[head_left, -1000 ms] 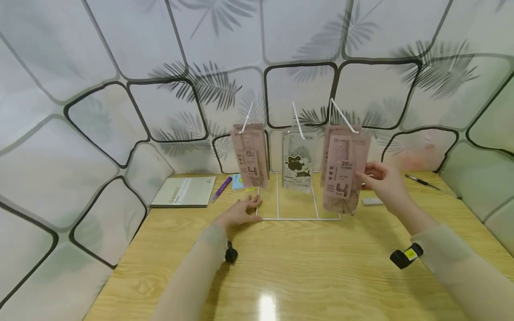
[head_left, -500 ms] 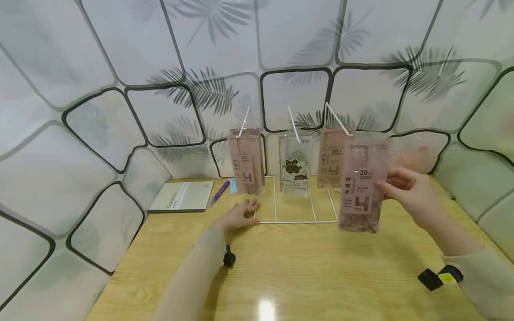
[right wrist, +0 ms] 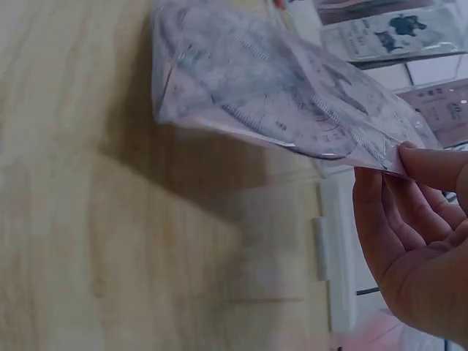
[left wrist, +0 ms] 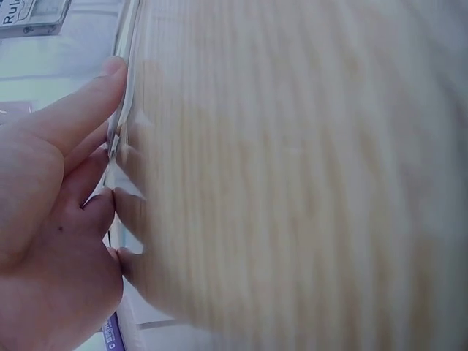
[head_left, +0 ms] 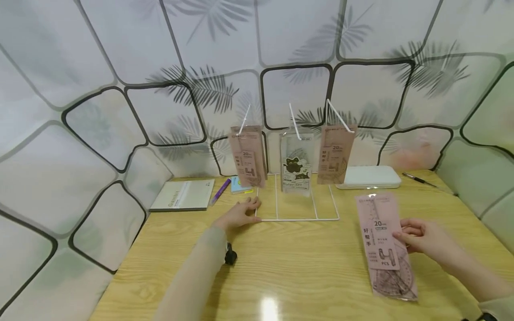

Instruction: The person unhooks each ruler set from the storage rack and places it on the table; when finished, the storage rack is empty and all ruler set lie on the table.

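My left hand rests at the front left corner of a white wire display rack, thumb at the front wire and fingers by the side wire. In the left wrist view the fingertips of this left hand touch the wood. My right hand pinches the right edge of a pink ruler set pack, its protractor showing through the clear bag. On the rack's hooks hang pink ruler packs at left, a clear cat-print ruler set in the middle and another pink pack at right.
Behind the rack's right side lies a white case, with a black pen beside it. At left are a notebook, a purple marker and a small blue packet. A patterned curtain closes off the back.
The right hand has drawn one pink ruler pack off the right hook and brought it right and down toward me, uncovering the white case. My left hand stays at the rack's corner.
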`<move>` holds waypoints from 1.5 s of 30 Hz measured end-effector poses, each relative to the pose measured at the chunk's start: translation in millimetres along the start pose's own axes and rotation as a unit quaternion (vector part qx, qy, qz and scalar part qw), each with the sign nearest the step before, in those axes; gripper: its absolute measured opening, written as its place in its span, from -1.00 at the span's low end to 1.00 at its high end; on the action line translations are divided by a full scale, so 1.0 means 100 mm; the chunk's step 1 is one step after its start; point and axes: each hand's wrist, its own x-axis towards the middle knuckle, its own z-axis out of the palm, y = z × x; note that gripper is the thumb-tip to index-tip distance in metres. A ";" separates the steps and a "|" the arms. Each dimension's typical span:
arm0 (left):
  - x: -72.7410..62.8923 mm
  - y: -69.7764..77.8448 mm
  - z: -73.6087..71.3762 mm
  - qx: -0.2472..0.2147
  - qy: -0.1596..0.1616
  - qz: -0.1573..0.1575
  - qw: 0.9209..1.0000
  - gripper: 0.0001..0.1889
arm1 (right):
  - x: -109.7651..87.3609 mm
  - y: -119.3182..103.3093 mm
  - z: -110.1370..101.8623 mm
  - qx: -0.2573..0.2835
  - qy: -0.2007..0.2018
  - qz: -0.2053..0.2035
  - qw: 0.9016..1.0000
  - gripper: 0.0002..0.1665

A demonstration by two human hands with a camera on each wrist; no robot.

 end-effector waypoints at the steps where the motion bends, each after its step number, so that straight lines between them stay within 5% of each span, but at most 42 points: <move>1: -0.01 0.00 -0.01 -0.002 0.001 -0.001 1.000 -0.22 | 0.01 0.02 0.03 0.002 -0.007 0.001 1.000 -0.41; 12: 0.03 0.08 -0.04 -0.007 0.007 -0.005 1.000 -0.24 | 0.13 0.09 0.16 -0.105 0.025 0.041 0.993 -0.54; 19: 0.00 0.09 -0.05 -0.012 0.017 -0.019 1.000 -0.24 | 0.24 0.09 0.21 -0.143 0.011 0.066 0.987 -0.51; 37: -0.02 0.08 -0.04 -0.015 0.004 -0.020 1.000 -0.25 | 0.27 0.06 0.26 -0.215 -0.011 0.030 0.976 -0.65; 45: -0.01 0.05 -0.01 -0.026 0.000 -0.021 0.999 -0.24 | 0.32 -0.11 -0.06 -0.261 -0.043 0.011 0.964 -0.47</move>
